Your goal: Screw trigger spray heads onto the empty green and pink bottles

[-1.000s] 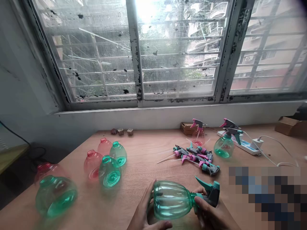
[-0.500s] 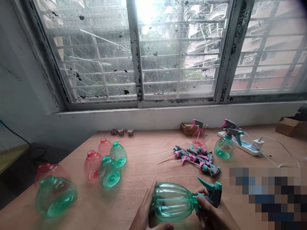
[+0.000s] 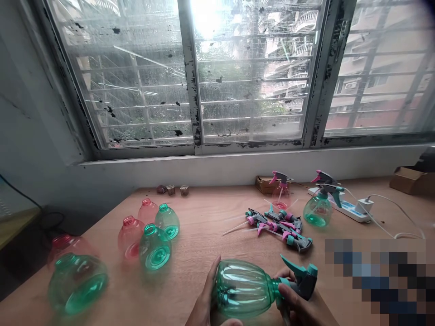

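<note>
A green see-through spray bottle [image 3: 244, 287] lies on its side between my hands, its base to the left. My left hand [image 3: 205, 294] cups the base end, the thumb below and the fingers behind it. At the neck, my right hand [image 3: 299, 299] grips the collar of the grey and teal spray head [image 3: 306, 280], which sits at the bottle's mouth. The teal trigger points up and to the left. Whether the collar is fully screwed on I cannot tell. Beyond the bottle lies a pile of loose spray heads [image 3: 278, 226] with pink and teal parts and thin tubes.
Green bottles [image 3: 155, 249] and red bottles [image 3: 131, 235] without heads stand on the left of the table. Spray bottles with heads, one red [image 3: 281, 197] and one green [image 3: 317, 210], stand at the back right beside a white power strip [image 3: 353, 210]. A cardboard box [image 3: 413, 179] lies far right.
Both hands still hold the spray bottle. The spray head end has shifted slightly right and down, and the left hand's grip has moved a little. The view has tilted slightly.
</note>
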Motion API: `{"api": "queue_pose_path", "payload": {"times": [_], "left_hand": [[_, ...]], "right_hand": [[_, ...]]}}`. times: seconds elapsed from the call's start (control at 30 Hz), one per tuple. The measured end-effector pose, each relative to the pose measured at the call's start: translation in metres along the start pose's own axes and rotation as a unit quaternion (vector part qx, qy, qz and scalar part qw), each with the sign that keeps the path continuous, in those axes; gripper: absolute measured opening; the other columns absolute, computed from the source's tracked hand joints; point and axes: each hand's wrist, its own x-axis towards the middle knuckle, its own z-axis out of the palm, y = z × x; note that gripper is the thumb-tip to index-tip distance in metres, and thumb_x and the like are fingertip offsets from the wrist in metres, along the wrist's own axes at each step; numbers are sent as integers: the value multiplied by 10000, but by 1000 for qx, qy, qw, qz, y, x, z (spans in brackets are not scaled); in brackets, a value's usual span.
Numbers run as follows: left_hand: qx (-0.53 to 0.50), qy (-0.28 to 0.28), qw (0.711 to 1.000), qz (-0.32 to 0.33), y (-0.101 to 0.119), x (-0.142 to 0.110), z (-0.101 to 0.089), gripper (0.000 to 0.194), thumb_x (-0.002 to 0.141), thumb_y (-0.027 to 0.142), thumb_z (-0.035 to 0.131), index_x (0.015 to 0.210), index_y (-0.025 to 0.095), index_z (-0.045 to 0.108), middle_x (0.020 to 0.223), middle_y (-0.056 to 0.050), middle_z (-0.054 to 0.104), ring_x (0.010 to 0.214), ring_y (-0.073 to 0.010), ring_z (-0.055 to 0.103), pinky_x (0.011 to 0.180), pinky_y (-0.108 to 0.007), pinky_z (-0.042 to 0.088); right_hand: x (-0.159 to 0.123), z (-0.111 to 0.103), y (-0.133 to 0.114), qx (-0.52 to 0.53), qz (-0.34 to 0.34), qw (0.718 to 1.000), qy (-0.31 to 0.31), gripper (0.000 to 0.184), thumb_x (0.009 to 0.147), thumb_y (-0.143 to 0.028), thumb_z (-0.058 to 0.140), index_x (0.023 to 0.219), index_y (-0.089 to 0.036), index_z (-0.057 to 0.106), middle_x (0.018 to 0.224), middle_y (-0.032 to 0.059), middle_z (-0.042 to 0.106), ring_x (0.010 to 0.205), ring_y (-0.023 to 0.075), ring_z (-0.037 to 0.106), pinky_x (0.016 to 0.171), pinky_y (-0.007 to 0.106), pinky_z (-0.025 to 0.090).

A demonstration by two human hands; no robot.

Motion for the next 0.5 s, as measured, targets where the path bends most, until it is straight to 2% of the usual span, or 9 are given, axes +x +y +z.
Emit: {"api": "queue_pose_path", "payload": {"times": [0.1, 0.23, 0.37, 0.5], "left_hand": [[40, 4, 999, -27, -3, -3, -2, 1166, 775, 552, 822, 1616, 210, 91, 1601, -148, 384, 1487, -369, 327, 1233, -456, 294], [172, 32, 985, 7, -4, -5, -1, 1135, 729, 354, 865, 1610, 207, 165, 1651, -132, 278, 1526, -379, 210, 1275, -505, 142], [168, 27, 985, -11, 12, -5, 6, 1035, 814, 261, 778, 1613, 253, 120, 1659, -87, 273, 1531, -297, 234, 1280, -446, 162], [139, 40, 990, -9, 22, -5, 10, 1036, 812, 274, 789, 1610, 240, 131, 1653, -97, 281, 1527, -306, 244, 1281, -447, 160]], "right_hand": [[0, -2, 0, -29, -4, 1000, -4, 532, 719, -613, 830, 928, -185, 594, 565, -10, 642, 427, 113, 504, 441, 218, 308], [-1, -4, -2, -72, -4, 997, -25, 492, 806, -637, 734, 921, -191, 561, 556, -6, 659, 357, 111, 503, 413, 216, 277], [-3, -7, -5, -102, -21, 994, -35, 482, 826, -637, 710, 926, -190, 558, 441, -40, 592, 362, 129, 498, 438, 226, 276], [-7, -5, -9, -93, -17, 995, -44, 508, 774, -604, 780, 977, -193, 561, 501, -45, 585, 416, 134, 489, 458, 235, 312]]}}
